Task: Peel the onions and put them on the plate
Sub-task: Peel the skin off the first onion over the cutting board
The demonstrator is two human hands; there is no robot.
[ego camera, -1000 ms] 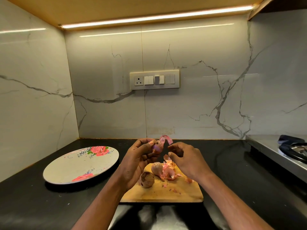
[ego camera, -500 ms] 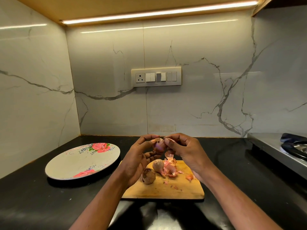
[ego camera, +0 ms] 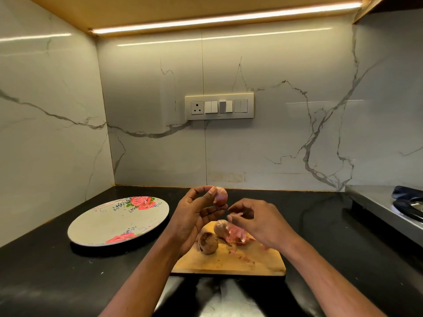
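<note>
Head view, kitchen counter corner. Left hand (ego camera: 196,216): raised above the cutting board (ego camera: 229,259), palm turned inward, thumb and fingertips pinching a small partly peeled onion (ego camera: 220,196) held clear of the board. Right hand (ego camera: 254,221): just beside the left, lower, fingers curled with the tips drawn together; whether they hold a scrap of skin cannot be told, and the hand does not touch the held onion. Cutting board: wooden, lying flat on the black countertop (ego camera: 68,282), near edge towards the person. On the board: one brown unpeeled onion (ego camera: 207,243) at its left end; one pale onion (ego camera: 221,228) just behind it, touching a heap of pink onion skins (ego camera: 238,235); small skin fragments scattered towards the board's middle. Plate (ego camera: 114,221): round, white with pink rose print, resting on the countertop left of the board and apart from it, no onion on it. Switch panel (ego camera: 219,106): on the marble back wall. Stove (ego camera: 393,207): steel edge at far right.
</note>
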